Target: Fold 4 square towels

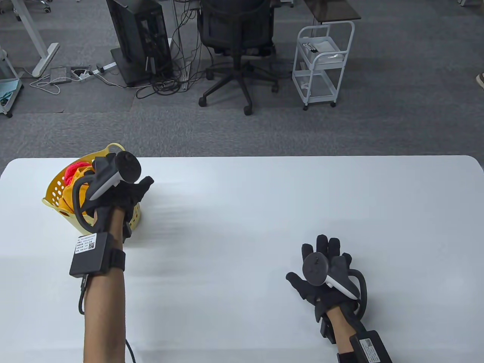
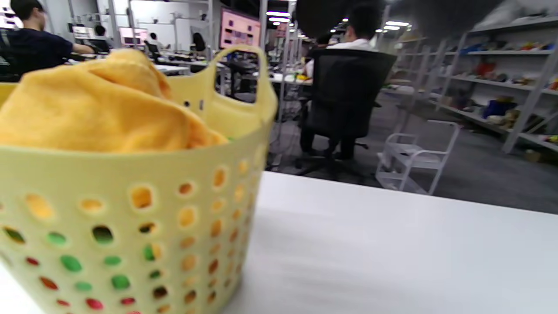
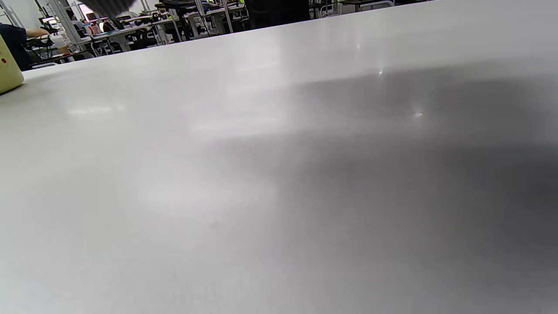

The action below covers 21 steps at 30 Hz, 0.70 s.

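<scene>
Towels (image 2: 100, 113) all sit unfolded in the yellow basket (image 1: 56, 189), none on the surface (image 1: 264, 211); left hand (image 1: 124, 193) at the basket, grip indiscernible, right hand (image 1: 321, 268) resting released.

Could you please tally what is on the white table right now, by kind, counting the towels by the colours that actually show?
Yellow basket: 1
Orange towel, on top of the pile in the basket: 1
Red towel, in the basket: 1
Green cloth, seen only through the basket's holes: 1
Gloved hands, left hand and right hand: 2
Total: 6
</scene>
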Each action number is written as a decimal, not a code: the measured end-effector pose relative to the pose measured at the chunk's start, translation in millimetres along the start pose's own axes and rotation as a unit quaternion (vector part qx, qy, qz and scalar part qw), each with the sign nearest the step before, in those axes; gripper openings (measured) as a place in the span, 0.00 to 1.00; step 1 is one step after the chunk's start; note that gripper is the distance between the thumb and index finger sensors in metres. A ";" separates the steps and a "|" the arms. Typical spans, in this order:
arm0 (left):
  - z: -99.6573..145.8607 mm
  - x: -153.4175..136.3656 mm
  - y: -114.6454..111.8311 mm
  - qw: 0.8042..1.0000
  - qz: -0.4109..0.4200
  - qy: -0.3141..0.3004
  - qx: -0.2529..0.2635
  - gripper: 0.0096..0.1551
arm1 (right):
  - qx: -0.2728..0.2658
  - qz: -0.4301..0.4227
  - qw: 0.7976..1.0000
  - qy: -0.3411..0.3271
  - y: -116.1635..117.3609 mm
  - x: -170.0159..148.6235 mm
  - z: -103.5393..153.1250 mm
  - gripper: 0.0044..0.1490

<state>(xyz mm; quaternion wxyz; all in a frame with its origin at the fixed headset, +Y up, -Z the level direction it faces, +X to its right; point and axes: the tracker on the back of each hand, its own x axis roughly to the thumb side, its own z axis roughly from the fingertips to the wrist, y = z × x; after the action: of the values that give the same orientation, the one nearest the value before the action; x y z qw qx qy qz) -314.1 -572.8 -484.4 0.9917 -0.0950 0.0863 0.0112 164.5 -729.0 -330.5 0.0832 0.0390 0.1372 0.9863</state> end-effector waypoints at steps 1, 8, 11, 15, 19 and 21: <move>-7.2 -5.1 -0.8 1.000 0.006 0.012 -0.006 0.42 | 0.000 -0.001 1.000 0.000 -0.2 -0.3 -0.3 0.60; -35.7 -39.9 -7.9 0.995 0.055 0.065 -0.044 0.32 | -0.005 -0.007 1.000 0.009 -2.3 -5.5 -0.2 0.59; -34.2 -47.9 -7.2 0.994 0.070 0.068 -0.044 0.30 | -0.007 -0.010 1.000 0.009 -2.9 -5.9 0.2 0.59; -29.6 -53.1 -8.0 0.994 0.048 0.082 -0.045 0.32 | -0.009 -0.011 1.000 0.006 -2.6 -5.2 -0.3 0.59; -27.9 -58.9 -14.6 0.993 0.048 0.097 -0.053 0.35 | -0.011 -0.011 1.000 0.004 -2.3 -4.9 -1.0 0.59; -27.5 -60.8 -17.7 0.993 0.052 0.093 -0.053 0.35 | -0.012 -0.012 1.000 0.004 -2.2 -5.3 -1.1 0.58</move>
<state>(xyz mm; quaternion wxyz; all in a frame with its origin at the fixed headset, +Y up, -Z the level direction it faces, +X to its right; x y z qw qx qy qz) -377.9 -595.7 -497.2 0.9710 -0.1430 0.1826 0.0586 169.9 -728.2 -332.5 0.0950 0.0327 0.1259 0.9869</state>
